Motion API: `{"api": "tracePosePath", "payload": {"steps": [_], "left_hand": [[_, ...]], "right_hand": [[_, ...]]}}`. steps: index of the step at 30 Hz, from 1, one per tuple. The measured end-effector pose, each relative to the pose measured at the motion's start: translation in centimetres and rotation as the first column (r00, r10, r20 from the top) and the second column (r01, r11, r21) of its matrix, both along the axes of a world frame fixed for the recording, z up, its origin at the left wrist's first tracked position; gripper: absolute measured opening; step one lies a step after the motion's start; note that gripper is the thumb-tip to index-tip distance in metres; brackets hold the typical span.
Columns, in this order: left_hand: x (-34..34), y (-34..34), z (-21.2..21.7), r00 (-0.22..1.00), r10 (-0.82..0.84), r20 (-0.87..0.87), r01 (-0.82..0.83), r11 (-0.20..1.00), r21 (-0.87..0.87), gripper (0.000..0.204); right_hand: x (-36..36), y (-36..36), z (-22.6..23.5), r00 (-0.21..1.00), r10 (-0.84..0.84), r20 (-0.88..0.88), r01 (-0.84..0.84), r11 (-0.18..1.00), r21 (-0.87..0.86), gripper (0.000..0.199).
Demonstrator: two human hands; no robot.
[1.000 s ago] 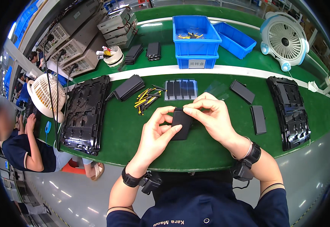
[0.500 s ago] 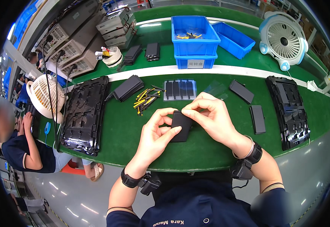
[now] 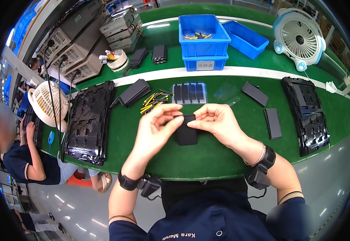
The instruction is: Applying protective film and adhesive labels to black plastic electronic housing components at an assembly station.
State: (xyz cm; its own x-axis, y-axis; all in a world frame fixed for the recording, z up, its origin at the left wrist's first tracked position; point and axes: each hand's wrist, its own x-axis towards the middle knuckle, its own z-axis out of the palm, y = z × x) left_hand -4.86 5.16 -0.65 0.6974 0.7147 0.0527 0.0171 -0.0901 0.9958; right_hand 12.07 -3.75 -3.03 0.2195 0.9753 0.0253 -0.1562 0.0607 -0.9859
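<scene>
A flat black rectangular pack (image 3: 187, 134) is held up between my two hands over the green table. My left hand (image 3: 155, 127) pinches its upper left corner between thumb and fingers. At the upper right corner, my right hand (image 3: 218, 121) grips the same pack, thumb on its front face. Just beyond my hands lie a loose heap of yellow-and-black strips (image 3: 154, 102) and a clear sheet carrying dark strips (image 3: 189, 93). Two similar black packs, one tilted (image 3: 255, 94) and one nearer (image 3: 273, 123), rest to the right.
Black plastic trays stand at left (image 3: 87, 122) and right (image 3: 306, 116). A stack of black packs (image 3: 134, 93) lies beyond the left one. Farther back are stacked blue bins (image 3: 205, 48), a tilted blue bin (image 3: 245, 39) and a fan (image 3: 299, 39). At far left sits another person (image 3: 30, 162).
My left hand has shifted from the pack's left side up to its upper corner. My right thumb now lies on the pack's face. The pack has turned more upright.
</scene>
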Motion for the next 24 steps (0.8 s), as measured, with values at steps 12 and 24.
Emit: {"api": "tracePosePath", "payload": {"steps": [12,24], "left_hand": [[0.9,2.2,2.6,0.961,-0.121,-0.249,0.168,0.969,0.180,0.008],[1.1,2.5,1.3,0.992,-0.071,-0.101,0.066,0.996,-0.053,0.018]], "right_hand": [[-1.1,-0.5,0.4,0.988,-0.108,0.114,0.106,0.994,0.020,0.011],[-0.2,0.1,0.0,0.997,-0.077,0.008,0.076,0.994,0.085,0.028]]}}
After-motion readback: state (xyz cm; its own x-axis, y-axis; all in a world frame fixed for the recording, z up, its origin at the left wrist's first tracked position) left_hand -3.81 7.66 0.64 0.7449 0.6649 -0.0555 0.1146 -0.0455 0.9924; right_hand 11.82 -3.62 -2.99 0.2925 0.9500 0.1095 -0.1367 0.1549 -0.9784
